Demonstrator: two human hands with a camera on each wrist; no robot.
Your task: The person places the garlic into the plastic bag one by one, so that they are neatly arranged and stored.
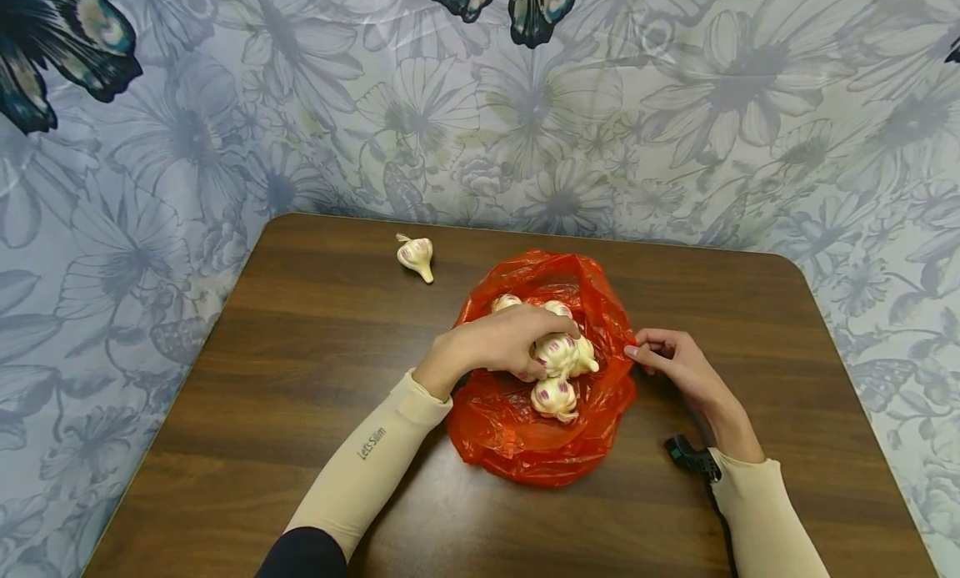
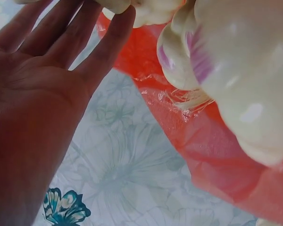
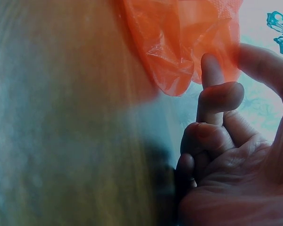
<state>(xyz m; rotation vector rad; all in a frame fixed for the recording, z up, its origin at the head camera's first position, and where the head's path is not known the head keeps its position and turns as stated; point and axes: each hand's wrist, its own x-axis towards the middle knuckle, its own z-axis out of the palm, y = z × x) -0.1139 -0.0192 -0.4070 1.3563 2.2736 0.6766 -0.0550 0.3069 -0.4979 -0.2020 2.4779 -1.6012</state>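
Observation:
A red plastic bag (image 1: 517,432) lies with its mouth spread on the table, and several white garlic bulbs with purple streaks sit inside it. My left hand (image 1: 498,340) reaches in from the left, its thumb and fingers around a garlic bulb (image 1: 557,354). In the left wrist view, the fingertips of that hand (image 2: 52,80) touch a bulb at the top edge. Just below in the bag is another garlic bulb (image 1: 554,397). At the bag's right rim, my right hand (image 1: 678,365) pinches the plastic between thumb and index finger; the right wrist view shows the crumpled edge (image 3: 170,61).
A single garlic bulb (image 1: 416,257) lies outside the bag near the back edge of the brown wooden table (image 1: 300,353). Behind the table hangs a floral cloth (image 1: 540,128) with butterflies. A black wrist camera (image 1: 690,457) is strapped at the right wrist.

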